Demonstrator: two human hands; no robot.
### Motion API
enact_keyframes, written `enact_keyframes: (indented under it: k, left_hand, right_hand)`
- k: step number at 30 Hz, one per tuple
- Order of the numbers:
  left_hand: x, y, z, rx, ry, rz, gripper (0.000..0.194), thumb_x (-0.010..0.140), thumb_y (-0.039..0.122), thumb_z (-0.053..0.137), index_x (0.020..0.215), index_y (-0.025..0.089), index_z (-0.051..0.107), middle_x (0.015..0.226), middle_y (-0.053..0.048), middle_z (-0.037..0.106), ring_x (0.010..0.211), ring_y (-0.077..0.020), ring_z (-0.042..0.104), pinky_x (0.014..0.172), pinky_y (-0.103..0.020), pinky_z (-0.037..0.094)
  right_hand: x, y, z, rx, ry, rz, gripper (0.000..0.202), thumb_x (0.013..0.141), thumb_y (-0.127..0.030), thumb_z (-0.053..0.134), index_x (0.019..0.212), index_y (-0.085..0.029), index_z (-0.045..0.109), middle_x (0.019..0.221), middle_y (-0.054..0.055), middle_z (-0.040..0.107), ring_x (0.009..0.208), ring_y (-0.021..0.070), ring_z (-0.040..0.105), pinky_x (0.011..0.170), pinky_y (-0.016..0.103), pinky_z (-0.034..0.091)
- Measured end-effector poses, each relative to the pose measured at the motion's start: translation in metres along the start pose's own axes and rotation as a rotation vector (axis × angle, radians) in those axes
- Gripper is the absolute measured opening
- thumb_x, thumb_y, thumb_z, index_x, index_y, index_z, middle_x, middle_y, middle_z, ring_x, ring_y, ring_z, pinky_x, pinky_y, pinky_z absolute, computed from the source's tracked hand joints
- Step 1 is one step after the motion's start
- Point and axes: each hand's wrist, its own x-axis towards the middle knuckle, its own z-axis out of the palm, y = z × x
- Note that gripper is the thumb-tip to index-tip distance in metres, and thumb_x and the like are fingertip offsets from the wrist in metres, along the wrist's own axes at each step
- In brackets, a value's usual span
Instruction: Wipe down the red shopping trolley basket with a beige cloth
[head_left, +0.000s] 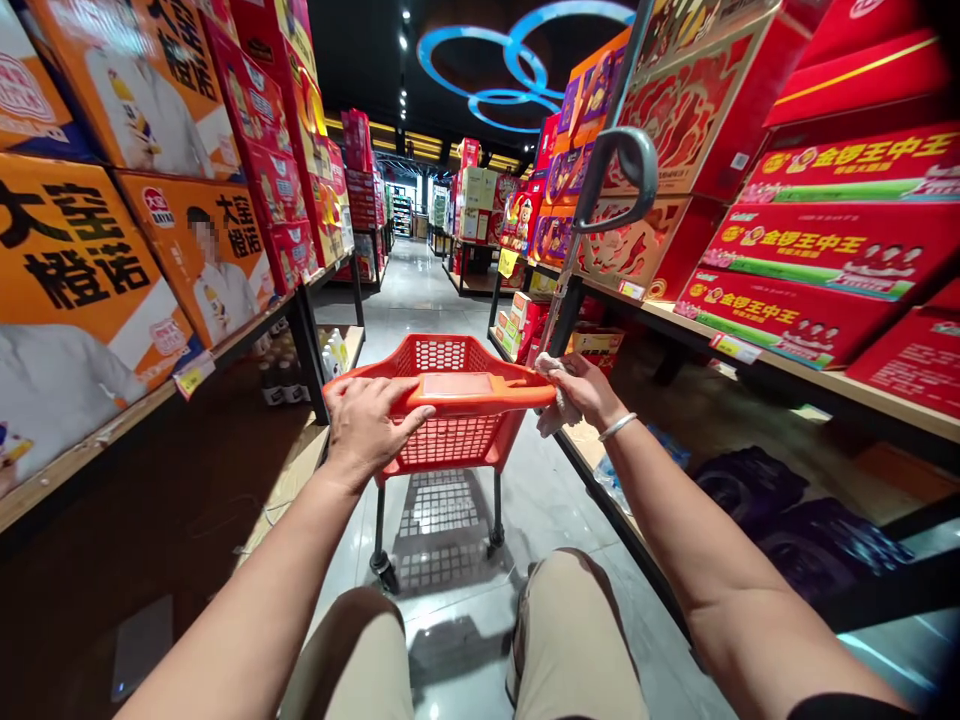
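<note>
A red-orange plastic shopping cart (442, 442) with a mesh basket and dark legs on casters stands in front of my knees. My left hand (366, 425) grips the left part of its handle (456, 386), fingers over the top and thumb on the near side. At the handle's right end, my right hand (589, 390) is closed on a crumpled, greyish-white cloth (561, 412). The cloth is pressed around the bar there. A pale bracelet (618, 426) circles my right wrist.
Orange drink cartons (82, 270) fill the left shelf. Red boxes (817, 250) are stacked on the right shelf. A pole with a grey loop handle (646, 180) leans by the right shelf. Dark bags (757, 490) lie below it. A tiled aisle (412, 265) runs ahead between more displays.
</note>
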Motion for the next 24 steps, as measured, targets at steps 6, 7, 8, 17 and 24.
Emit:
enact_keyframes:
  k: [6,7,8,17,24]
  left_hand:
    - [0.004,-0.029,0.006,-0.055,0.037,-0.012,0.046,0.08,0.062,0.068,0.11,0.028,0.075,0.104,-0.008,0.075,0.11,-0.0318,0.059,0.111,-0.055,0.025]
    - [0.004,-0.034,0.007,-0.06,0.035,-0.013,0.045,0.08,0.062,0.068,0.11,0.028,0.074,0.107,-0.008,0.074,0.114,-0.0323,0.057,0.112,-0.055,0.024]
    - [0.005,-0.038,0.007,-0.062,0.032,-0.015,0.045,0.08,0.062,0.068,0.11,0.028,0.074,0.111,-0.008,0.073,0.116,-0.0329,0.056,0.113,-0.055,0.023]
    - [0.009,-0.073,0.003,-0.091,-0.06,-0.014,0.048,0.085,0.057,0.061,0.121,0.028,0.069,0.116,-0.007,0.071,0.117,-0.032,0.056,0.12,-0.057,0.015]
    - [0.009,-0.083,0.005,-0.204,-0.037,-0.047,0.046,0.087,0.058,0.051,0.113,0.027,0.072,0.116,-0.007,0.071,0.121,-0.031,0.055,0.122,-0.057,0.007]
  right_hand:
    - [0.006,0.004,0.005,0.202,-0.059,0.155,0.051,0.054,-0.045,0.084,0.085,-0.021,0.052,0.073,-0.004,0.064,0.06,0.0112,0.057,0.054,0.022,0.046]
    - [0.004,0.004,0.007,0.226,-0.058,0.17,0.053,0.053,-0.047,0.085,0.086,-0.021,0.051,0.073,-0.005,0.063,0.06,0.0108,0.056,0.053,0.022,0.045]
    - [0.001,0.004,0.009,0.245,-0.054,0.181,0.055,0.053,-0.049,0.085,0.086,-0.022,0.051,0.073,-0.005,0.062,0.059,0.0104,0.056,0.053,0.021,0.045]
    - [-0.073,-0.014,0.055,-0.252,0.127,-0.458,0.014,0.087,-0.03,0.065,0.101,-0.026,0.065,0.106,0.007,0.066,0.107,0.0272,0.061,0.096,0.046,0.051]
    - [-0.105,0.005,0.093,-0.652,0.087,-0.994,0.03,0.09,-0.014,0.064,0.104,-0.039,0.071,0.123,0.001,0.067,0.133,0.031,0.044,0.115,0.06,0.032]
